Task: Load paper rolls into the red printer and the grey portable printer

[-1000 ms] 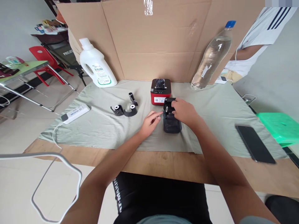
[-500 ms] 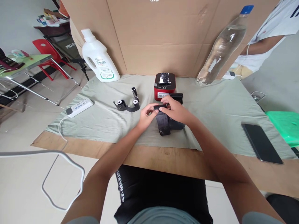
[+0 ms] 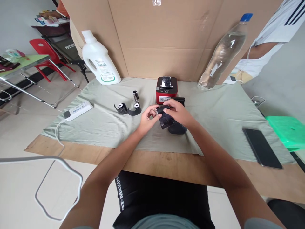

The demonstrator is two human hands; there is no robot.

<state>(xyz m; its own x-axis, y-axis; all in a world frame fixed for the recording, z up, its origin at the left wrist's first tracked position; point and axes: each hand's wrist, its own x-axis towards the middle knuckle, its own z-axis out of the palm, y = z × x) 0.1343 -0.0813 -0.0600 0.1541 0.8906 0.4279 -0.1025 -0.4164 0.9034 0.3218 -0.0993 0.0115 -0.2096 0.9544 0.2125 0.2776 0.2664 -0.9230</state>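
Note:
Between both hands is a black paper roll (image 3: 161, 110), its loose strip (image 3: 166, 122) hanging toward the table's front. My left hand (image 3: 148, 119) grips the roll's left end with thumb and fingers. On the right end, my right hand (image 3: 179, 113) is closed with its fingertips over the top. Just beneath and behind the right hand stands a dark portable printer (image 3: 177, 128), its lid (image 3: 180, 101) raised; the hand and strip cover most of it. A red and black printer (image 3: 166, 91) sits right behind the hands, with black paper emerging from its top.
Several small black rolls (image 3: 134, 109) lie to the left. A white detergent bottle (image 3: 102, 63) and a clear water bottle (image 3: 222, 57) stand before a cardboard panel (image 3: 162, 60). A power strip (image 3: 78, 110) lies left, a phone (image 3: 262, 148) right. A person's arm (image 3: 264, 50) shows behind.
The roll has tilted in my hands, and its hanging strip has risen and reaches less far down. More of the dark printer's front shows. The whole view has shifted slightly.

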